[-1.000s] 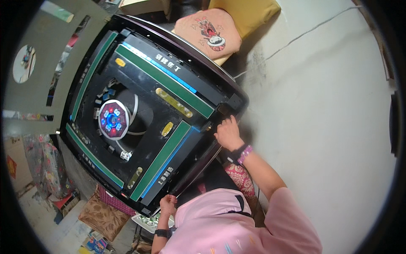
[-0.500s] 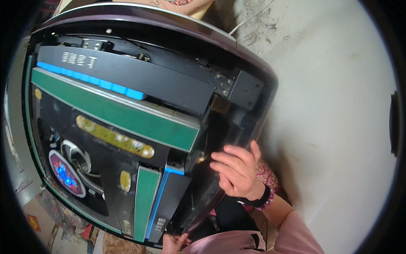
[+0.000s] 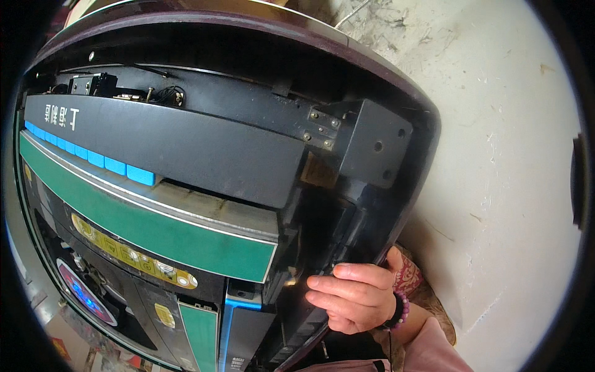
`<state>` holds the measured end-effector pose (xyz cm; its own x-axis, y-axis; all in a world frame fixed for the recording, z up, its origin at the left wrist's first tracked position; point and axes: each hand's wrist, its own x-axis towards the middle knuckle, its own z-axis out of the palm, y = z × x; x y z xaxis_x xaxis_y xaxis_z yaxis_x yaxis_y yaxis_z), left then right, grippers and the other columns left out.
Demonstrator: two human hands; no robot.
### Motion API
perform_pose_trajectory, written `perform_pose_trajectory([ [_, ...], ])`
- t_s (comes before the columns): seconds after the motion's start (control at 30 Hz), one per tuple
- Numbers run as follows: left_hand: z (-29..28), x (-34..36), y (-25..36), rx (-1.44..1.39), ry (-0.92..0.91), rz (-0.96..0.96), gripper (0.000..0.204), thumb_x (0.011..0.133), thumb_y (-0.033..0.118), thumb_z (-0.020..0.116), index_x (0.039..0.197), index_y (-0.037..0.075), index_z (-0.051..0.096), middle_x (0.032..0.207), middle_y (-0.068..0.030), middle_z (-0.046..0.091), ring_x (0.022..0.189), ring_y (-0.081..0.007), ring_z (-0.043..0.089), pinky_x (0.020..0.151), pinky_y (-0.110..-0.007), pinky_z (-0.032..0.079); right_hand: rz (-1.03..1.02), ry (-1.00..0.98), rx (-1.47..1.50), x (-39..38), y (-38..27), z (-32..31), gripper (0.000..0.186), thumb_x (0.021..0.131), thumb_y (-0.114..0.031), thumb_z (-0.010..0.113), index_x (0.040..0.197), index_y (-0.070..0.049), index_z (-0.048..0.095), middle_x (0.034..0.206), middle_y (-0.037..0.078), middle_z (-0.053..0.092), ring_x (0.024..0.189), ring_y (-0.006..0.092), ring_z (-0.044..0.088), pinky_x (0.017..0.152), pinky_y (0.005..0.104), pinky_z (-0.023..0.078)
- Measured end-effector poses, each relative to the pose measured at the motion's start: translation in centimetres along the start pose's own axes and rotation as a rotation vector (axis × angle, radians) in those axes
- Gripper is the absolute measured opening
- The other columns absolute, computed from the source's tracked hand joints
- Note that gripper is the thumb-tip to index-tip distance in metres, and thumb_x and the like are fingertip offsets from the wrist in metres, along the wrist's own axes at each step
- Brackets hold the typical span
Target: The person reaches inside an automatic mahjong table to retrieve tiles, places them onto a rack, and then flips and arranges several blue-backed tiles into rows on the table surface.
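Observation:
A large black-framed machine table (image 3: pixel 427 155), likely an automatic mahjong table, stands open before me with its inner parts exposed. My right hand (image 3: pixel 359 296) lies across its near right rim, fingers bent over the inner side and thumb at the outer side. A purple bead bracelet (image 3: pixel 404 307) and a black band circle that wrist. Ahead of the hand, a row of blue tiles (image 3: pixel 105 162) sits between a dark grey cover (image 3: pixel 204 142) and a long green strip (image 3: pixel 155 229). A shorter green strip (image 3: pixel 201 332) runs near the front. My left hand is out of view.
A black corner block (image 3: pixel 375 146) with holes is fixed at the right corner. Inside the frame lie a yellowed slotted plate (image 3: pixel 133 251) and a round lit panel (image 3: pixel 83 291) with blue lights. Pale, scuffed floor (image 3: pixel 502 186) spreads at the right.
The view has moved closer to the table. My right hand has come down from hovering, fingers spread, onto the rim. My left hand, seen at the near edge before, has left the picture.

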<state>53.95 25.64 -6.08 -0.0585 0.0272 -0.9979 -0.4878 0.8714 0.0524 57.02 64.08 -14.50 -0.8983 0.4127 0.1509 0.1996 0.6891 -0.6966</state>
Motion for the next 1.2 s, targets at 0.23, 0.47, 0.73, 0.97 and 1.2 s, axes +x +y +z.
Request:
perform_pose_trajectory([
  [0.23, 0.0, -0.6, 2.5, -0.061, -0.029, -0.037, 0.034, 0.093, 0.028, 0.065, 0.075, 0.000, 0.073, 0.053, -0.0021, 0.061, 0.037, -0.0087, 0.049, 0.037, -0.025, 0.038, -0.002, -0.043, 0.004, 0.2, -0.1, -0.4, 0.033, 0.092, -0.029, 0.047, 0.097, -0.013, 0.075, 0.107, 0.000, 0.071, 0.102, 0.0156, 0.056, 0.095, 0.0269, 0.041],
  [0.47, 0.3, -0.8, 2.8, -0.035, -0.022, 0.040, 0.035, 0.094, 0.028, 0.064, 0.074, 0.000, 0.072, 0.047, -0.0015, 0.055, 0.036, -0.0088, 0.048, 0.036, -0.026, 0.037, 0.045, -0.017, 0.031, 0.3, -0.3, -0.2, 0.029, 0.077, -0.026, 0.058, 0.095, -0.012, 0.075, 0.108, -0.001, 0.070, 0.108, 0.0155, 0.060, 0.111, 0.0479, 0.012],
  [0.73, 0.7, -1.2, 2.9, -0.084, 0.031, -0.013, 0.033, 0.094, 0.026, 0.062, 0.077, -0.001, 0.070, 0.051, -0.0037, 0.057, 0.037, -0.0093, 0.047, 0.035, -0.025, 0.037, 0.025, 0.099, 0.014, 0.9, -0.5, -0.1, 0.027, 0.079, -0.023, 0.056, 0.094, -0.011, 0.074, 0.106, 0.001, 0.070, 0.113, 0.0167, 0.056, 0.113, 0.0464, 0.015],
  [0.97, 1.0, -1.8, 4.7, -0.092, 0.052, -0.074, 0.034, 0.093, 0.026, 0.064, 0.077, -0.003, 0.070, 0.053, -0.0055, 0.059, 0.038, -0.0100, 0.049, 0.035, -0.026, 0.038, 0.002, 0.124, -0.001, 1.2, -0.5, 0.0, 0.025, 0.080, -0.022, 0.056, 0.093, -0.010, 0.073, 0.107, 0.002, 0.069, 0.113, 0.0175, 0.056, 0.114, 0.0471, 0.015],
  [1.2, 0.4, -1.7, 4.7, 0.117, 0.001, 0.128, 0.041, 0.093, 0.030, 0.063, 0.071, -0.004, 0.072, 0.060, -0.0085, 0.067, 0.052, -0.0118, 0.060, 0.051, -0.029, 0.047, 0.014, 0.122, -0.033, 1.6, -0.9, -0.5, 0.019, 0.076, -0.015, 0.062, 0.092, -0.011, 0.071, 0.109, 0.000, 0.067, 0.114, 0.0185, 0.055, 0.113, 0.0474, 0.021],
])
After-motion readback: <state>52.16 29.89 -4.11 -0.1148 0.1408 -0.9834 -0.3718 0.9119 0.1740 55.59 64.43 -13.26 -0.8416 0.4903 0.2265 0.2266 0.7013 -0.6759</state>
